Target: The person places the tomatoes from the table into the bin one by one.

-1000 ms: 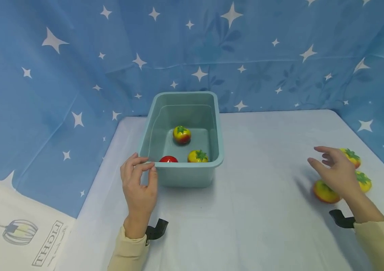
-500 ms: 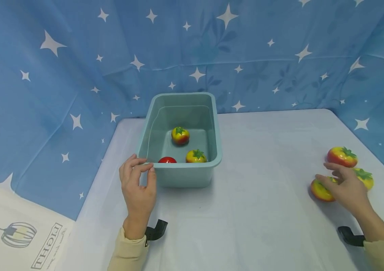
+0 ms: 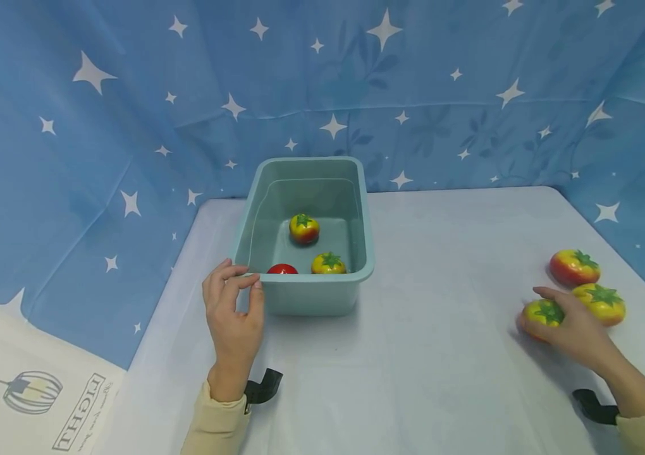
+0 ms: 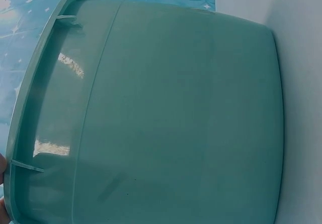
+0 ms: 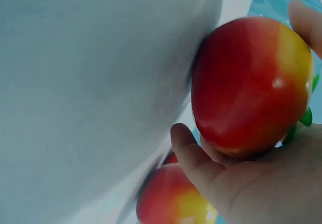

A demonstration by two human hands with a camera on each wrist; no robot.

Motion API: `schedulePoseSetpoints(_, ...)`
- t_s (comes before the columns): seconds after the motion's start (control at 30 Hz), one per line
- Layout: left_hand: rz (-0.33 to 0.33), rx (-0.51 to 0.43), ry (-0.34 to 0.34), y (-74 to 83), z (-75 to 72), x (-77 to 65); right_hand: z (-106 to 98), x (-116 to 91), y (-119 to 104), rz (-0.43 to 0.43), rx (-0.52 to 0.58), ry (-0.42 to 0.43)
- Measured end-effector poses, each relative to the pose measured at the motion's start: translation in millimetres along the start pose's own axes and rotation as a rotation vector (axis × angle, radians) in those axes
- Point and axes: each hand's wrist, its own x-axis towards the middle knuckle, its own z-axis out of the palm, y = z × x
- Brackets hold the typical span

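Note:
At the near left corner of a blue-green plastic bin (image 3: 311, 296), my left hand (image 3: 234, 321) pinches the rim between fingers and thumb. Only its fingertips (image 4: 3, 211) show in the left wrist view, beside the bin's outer wall (image 4: 166, 108). On the right, my right hand (image 3: 584, 335) curls its thumb and fingers round a red and yellow toy tomato (image 3: 541, 311) with a green leafy top. The right wrist view shows this tomato (image 5: 246, 88) low at the tablecloth, between thumb and fingers. Beside that hand lie a yellow tomato (image 3: 601, 303) and a redder one (image 3: 573, 268).
Inside the bin are a yellow-red tomato (image 3: 304, 229), a yellow one (image 3: 329, 263) and a red rounded thing (image 3: 282, 269), partly hidden by the front rim. A white cloth (image 3: 442, 354) covers the table. Blue star-patterned curtain (image 3: 436, 95) hangs close behind the bin.
My right hand has come down toward the near tomato and closed its fingers round it, leaving the two tomatoes behind more visible. The left hand has stayed at the bin's rim.

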Motion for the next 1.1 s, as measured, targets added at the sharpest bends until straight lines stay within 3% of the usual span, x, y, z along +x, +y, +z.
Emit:
schedulePoseSetpoints(0.3,0.006,-0.015,0.016,28.4,-3.1,11.3,-3,-5,3,0.0,-0.045,-0.02)
schedulePoseSetpoints(0.67,-0.009,-0.005,-0.007,0.6,-0.9,-0.3,-2,-9,4,0.052,-0.034,0.004)
schedulePoseSetpoints(1.1,-0.013,-0.006,-0.015,1.5,-2.1,0.3,-17,4,-15,-0.02,0.009,0.118)
